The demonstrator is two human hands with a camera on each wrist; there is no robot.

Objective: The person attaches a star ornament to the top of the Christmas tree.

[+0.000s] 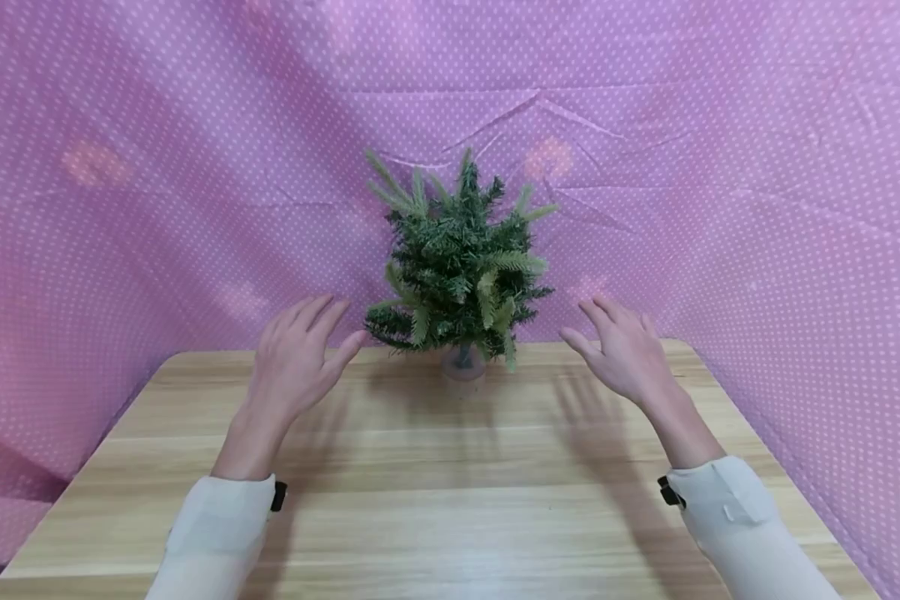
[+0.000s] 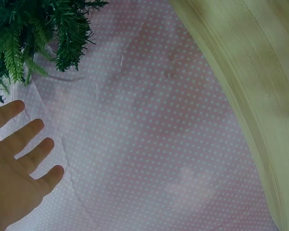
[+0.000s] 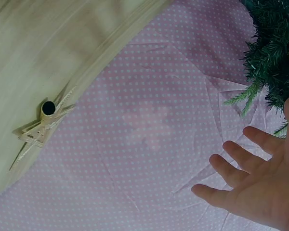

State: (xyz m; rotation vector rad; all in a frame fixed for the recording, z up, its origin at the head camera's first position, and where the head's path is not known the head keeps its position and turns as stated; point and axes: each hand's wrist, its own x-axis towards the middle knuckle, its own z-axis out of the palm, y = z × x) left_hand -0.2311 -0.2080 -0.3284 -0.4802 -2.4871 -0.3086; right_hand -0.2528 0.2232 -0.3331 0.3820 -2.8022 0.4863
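A small artificial Christmas tree (image 1: 461, 250) stands upright near the table's far edge, on a pale round base (image 1: 463, 364). Left of it is my left hand (image 1: 296, 354), fingers extended and spread, its thumb close to a lower branch; whether they touch I cannot tell. My right hand (image 1: 621, 350) hovers on the other side, fingers loosely spread, with a gap to the branches. Neither hand holds anything. In the left wrist view, green branches (image 2: 72, 36) hang above the left hand (image 2: 19, 168). Dark branches (image 3: 274, 53) rise beyond the right hand (image 3: 260, 178) in the right wrist view.
A straw-coloured star ornament (image 3: 41, 127) with a dark-mouthed tube lies by the table's edge, seen only in the right wrist view. The wooden table (image 1: 450, 500) has rounded far corners. Pink-purple dotted cloth (image 1: 232, 125) hangs behind it and at both sides.
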